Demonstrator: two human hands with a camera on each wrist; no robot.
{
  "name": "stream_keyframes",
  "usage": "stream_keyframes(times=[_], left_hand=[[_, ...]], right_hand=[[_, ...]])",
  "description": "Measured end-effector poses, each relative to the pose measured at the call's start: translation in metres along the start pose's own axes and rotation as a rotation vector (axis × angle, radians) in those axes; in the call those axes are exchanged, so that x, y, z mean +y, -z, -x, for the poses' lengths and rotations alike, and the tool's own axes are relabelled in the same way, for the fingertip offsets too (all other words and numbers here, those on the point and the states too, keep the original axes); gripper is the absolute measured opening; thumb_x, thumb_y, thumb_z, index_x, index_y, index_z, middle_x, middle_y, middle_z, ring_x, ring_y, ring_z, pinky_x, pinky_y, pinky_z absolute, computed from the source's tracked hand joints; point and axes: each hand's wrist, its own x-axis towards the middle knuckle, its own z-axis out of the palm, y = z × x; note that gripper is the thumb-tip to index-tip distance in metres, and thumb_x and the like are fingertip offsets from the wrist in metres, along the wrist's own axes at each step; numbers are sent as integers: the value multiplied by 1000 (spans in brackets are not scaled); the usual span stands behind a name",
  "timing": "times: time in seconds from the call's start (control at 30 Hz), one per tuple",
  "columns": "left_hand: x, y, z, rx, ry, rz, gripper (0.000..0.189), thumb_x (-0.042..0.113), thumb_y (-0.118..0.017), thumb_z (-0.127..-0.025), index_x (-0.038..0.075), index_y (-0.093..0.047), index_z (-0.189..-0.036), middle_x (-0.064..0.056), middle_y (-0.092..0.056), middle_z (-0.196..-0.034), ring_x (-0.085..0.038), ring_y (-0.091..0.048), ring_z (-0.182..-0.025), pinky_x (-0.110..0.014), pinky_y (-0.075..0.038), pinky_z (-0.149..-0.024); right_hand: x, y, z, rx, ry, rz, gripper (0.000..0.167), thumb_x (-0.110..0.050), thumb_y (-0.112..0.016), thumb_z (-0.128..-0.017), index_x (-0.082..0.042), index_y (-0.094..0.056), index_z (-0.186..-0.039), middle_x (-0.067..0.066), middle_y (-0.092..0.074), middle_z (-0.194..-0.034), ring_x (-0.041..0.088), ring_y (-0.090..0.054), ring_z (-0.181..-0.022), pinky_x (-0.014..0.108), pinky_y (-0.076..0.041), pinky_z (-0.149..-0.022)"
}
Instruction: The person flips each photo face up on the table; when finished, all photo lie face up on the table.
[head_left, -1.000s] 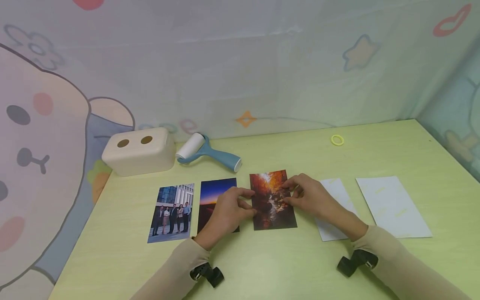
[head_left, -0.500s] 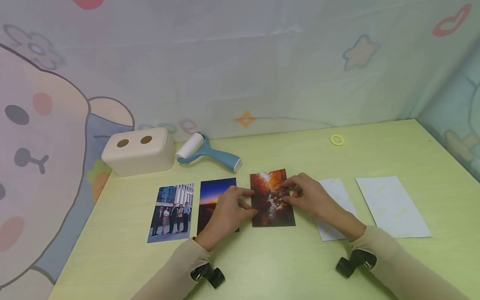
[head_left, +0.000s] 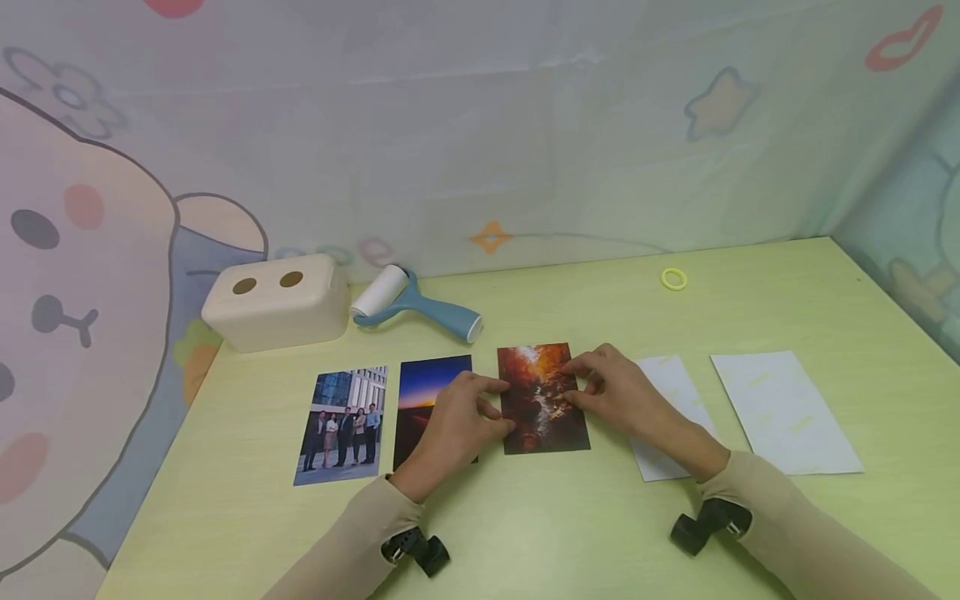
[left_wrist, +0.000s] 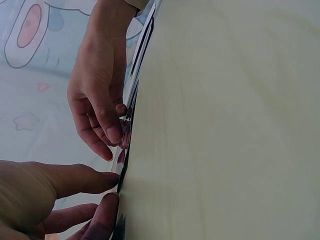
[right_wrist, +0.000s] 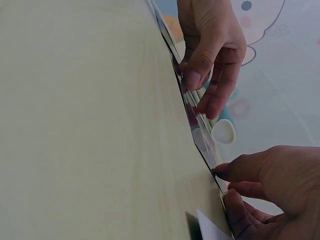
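Note:
A photo of an autumn stream (head_left: 536, 421) lies at the middle of the table in the head view. My left hand (head_left: 455, 425) holds its left edge with thumb and fingertips, the forearm crossing a sunset photo (head_left: 420, 375). On the opposite edge, thumb and index finger of my right hand (head_left: 618, 387) pinch the print, fingertips overlapping its face. Left of the sunset print lies a group photo (head_left: 341, 429) of people before buildings. Both wrist views show the photo nearly edge-on, with the left hand (left_wrist: 65, 200) and right hand (right_wrist: 270, 190) at its sides.
White sheets with faint yellow marks lie to the right: one sheet (head_left: 671, 383) partly under my right forearm, another sheet (head_left: 787, 412) beyond. A lint roller (head_left: 423, 308), a cream box (head_left: 281, 312) with two holes and a yellow ring (head_left: 673, 279) stand or lie toward the back.
The stream photo has turned very slightly and its lower edge has shifted a little away from me. Both hands stay at its sides, the right one edging slightly left.

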Motion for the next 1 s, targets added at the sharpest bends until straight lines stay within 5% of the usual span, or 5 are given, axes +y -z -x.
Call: stream_keyframes(times=[0.27,0.57,1.0], left_hand=[[0,1,0,0,-1,-3,45,3,-89,-83,-2,-74,-125,-14,-63,-111,-12,-68,-79,-30,-53,-71],[11,-1,1,8,-10,47,43,6,-89,-84,-2,-73,-123,-16,-65,-116,-22,-72,-89,-29,-56,-72],[39,-31,-5,-72,-86,128,43,8,-88,-87,1,-72,-126,-12,-69,-116,-28,-71,-101,-29,-56,-83]], right_hand=[[-1,1,-1,-7,-15,8,26,-5,-81,-94,0,-74,-118,8,-57,-98,13,-60,-77,32,-51,-71],[-2,18,-1,-54,-74,-75,28,-12,-77,-98,0,-72,-123,16,-68,-119,25,-70,-96,43,-58,-84],[18,68,11,-13,-74,-63,33,-13,-73,-102,0,-67,-131,17,-67,-130,31,-69,-113,44,-58,-93]])
